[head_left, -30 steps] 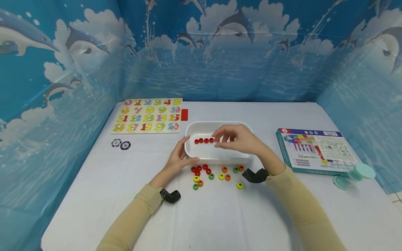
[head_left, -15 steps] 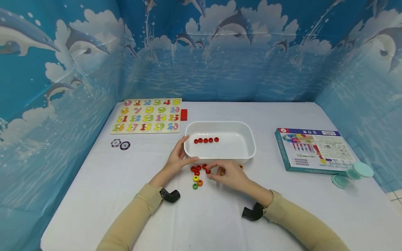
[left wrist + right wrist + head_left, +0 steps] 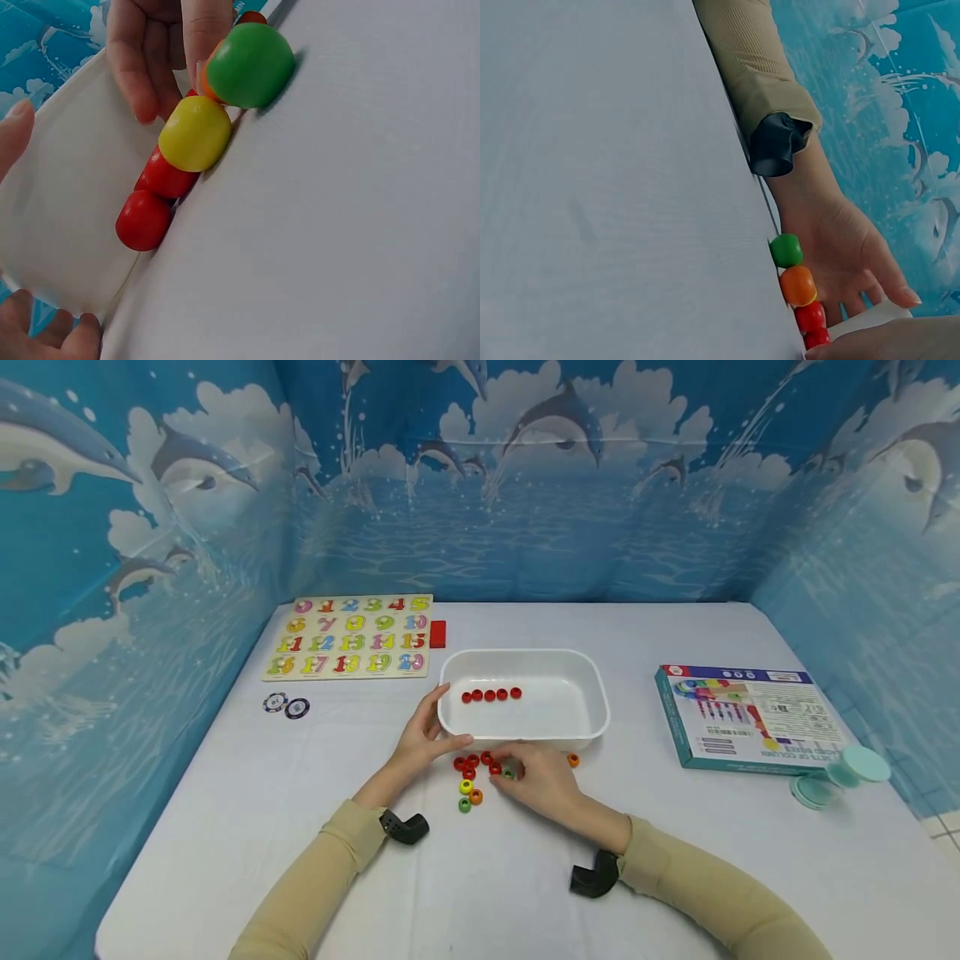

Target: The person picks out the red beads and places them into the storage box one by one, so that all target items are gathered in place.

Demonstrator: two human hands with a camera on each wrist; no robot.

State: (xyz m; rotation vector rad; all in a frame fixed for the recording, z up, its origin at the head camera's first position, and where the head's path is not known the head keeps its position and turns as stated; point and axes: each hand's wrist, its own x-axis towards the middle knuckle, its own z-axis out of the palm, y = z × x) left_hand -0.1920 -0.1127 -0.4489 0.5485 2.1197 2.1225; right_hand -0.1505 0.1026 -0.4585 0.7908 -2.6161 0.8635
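The left hand [image 3: 420, 742] holds the near-left corner of a white plastic tray [image 3: 600, 697], thumb along the front wall and fingers at its left side. Several red beads stand in a row [image 3: 490, 695] inside the tray. Just in front of the tray, the right hand [image 3: 547, 783] pinches a red bead [image 3: 495, 768] between thumb and index finger. A green bead [image 3: 508, 774] shows under its curved fingers. Beside it lie more red beads [image 3: 461, 763], a yellow bead [image 3: 466, 787], an orange bead [image 3: 476, 797] and another green bead [image 3: 251, 66]. The right hand hides other beads.
A wooden number board [image 3: 348, 639] lies at the back left, with a red block [image 3: 438, 635] by its edge. Two round chips [image 3: 297, 708] sit below it. On the right are a flat toy box [image 3: 750, 718] and a mint-green holder [image 3: 862, 764]. A dolphin-print curtain [image 3: 480, 527] surrounds the table.
The right hand has come out of the tray, leaving one more red bead showing at the row's right end, and has moved down to a red bead in front. The left hand stays put.
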